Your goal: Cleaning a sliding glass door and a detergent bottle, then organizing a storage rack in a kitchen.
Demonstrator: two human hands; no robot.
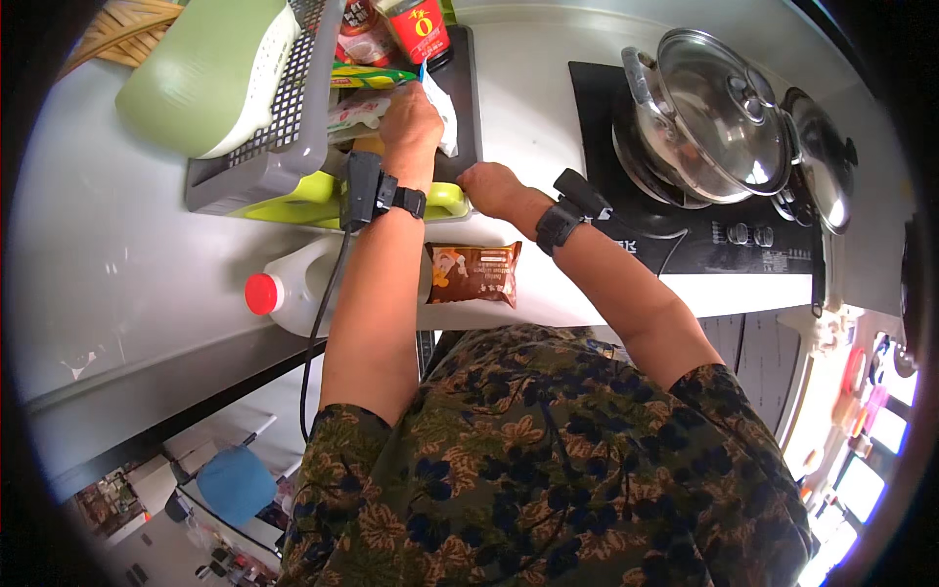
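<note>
My left hand (412, 121) is inside the lower level of a grey plastic storage rack (253, 183), curled against a white plastic packet (440, 110). Its fingertips are hidden. Beside it lie a clear bag with white contents (358, 114) and a green-and-yellow packet (370, 75). A jar with a red label (424, 33) stands farther back. My right hand (495, 189) is closed at the rack's front right corner, by the lime-green front handle (446, 198). Both wrists wear black strapped devices.
A green bowl with a white strainer (198, 73) leans on the rack's upper tray. In front are a red-capped plastic jug (293, 290) and a brown wipes packet (473, 273). To the right, a lidded steel pot (704, 125) stands on a black cooktop (682, 246).
</note>
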